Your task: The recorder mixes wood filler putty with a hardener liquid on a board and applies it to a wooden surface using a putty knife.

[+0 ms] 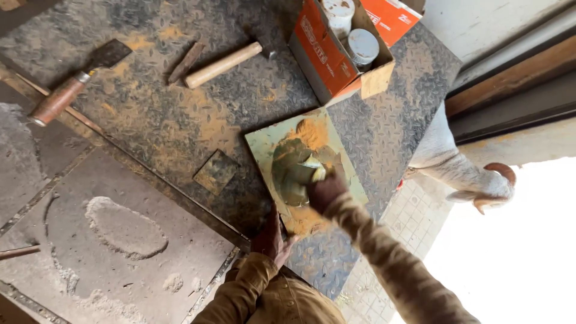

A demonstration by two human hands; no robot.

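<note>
Centre of frame, on the checker-plate tabletop [180,120]: right hand [325,191] closed around a small putty tool [307,173] working soft, sticky paste [291,171] over a thin stiff board [264,141]; left hand [270,237] open, bracing the near edge; best held by edges.

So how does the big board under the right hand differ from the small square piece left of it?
The big board is far larger than the small square piece. The board carries orange powder and greenish paste, worked by the right hand; the piece lies bare and untouched. Both lie flat on the patterned metal table.
</note>
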